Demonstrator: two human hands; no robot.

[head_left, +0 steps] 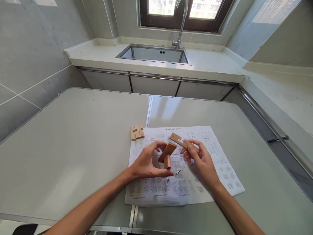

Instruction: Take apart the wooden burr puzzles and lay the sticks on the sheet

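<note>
My left hand (150,160) grips joined wooden puzzle pieces (167,152), fingers behind and thumb below. They stand crosswise to each other above the printed sheet (151,186). Between thumb and fingers, my right hand (197,153) holds a flat notched wooden puzzle piece (178,138), its free end pointing up and left. A small gap separates it from the pieces in my left hand. More notched wooden pieces (137,132) lie side by side at the sheet's upper left corner. The sheet carries rows of small diagrams, partly hidden by my hands.
The sheet lies on a light folding table (73,140) with a seam down its middle. Beyond its far edge runs a white counter (207,60) with a steel sink (151,54) and a tall faucet (182,26) below a window. Another counter (281,88) borders the right side.
</note>
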